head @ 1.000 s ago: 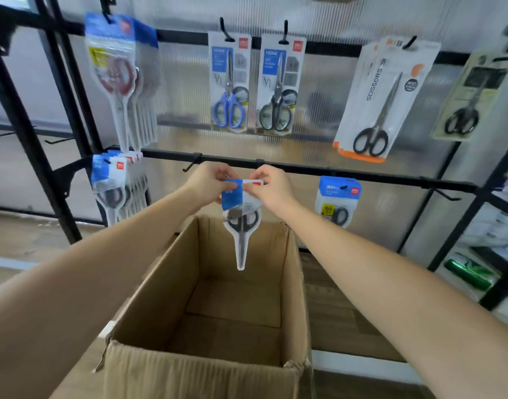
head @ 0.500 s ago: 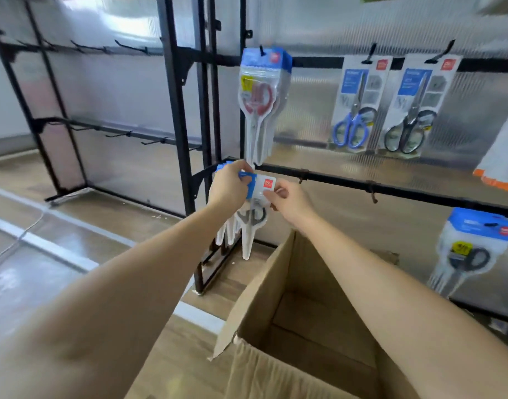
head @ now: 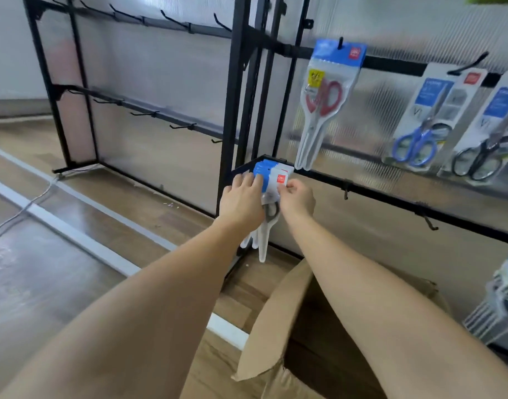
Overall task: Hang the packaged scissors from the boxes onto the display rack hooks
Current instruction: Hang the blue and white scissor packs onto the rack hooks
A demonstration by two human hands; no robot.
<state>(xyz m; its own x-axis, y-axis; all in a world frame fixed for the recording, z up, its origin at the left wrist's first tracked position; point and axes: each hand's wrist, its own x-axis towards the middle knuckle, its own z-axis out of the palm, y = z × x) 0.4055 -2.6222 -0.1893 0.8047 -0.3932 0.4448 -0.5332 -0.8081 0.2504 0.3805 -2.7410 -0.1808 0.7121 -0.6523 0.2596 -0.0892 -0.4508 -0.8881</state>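
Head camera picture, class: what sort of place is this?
Probably a shop display or a mock-up of one: black display rack with hooks, packaged scissors hanging, a cardboard box on the wooden floor.

The floor (head: 83, 214) is brown wood and shiny, with light bouncing off it far left of the hands. A white strip (head: 74, 231) runs across the floor, left of the hands and below them. A thin white cord (head: 25, 208) lies on the floor far to the left. The wall (head: 11, 44) up in the left corner is pale. Behind the black bars, above and left of the hands, is a cloudy see-through panel (head: 160, 67) with fine lines. Light glows softly through it. The same panel goes on to the right, above the hands.
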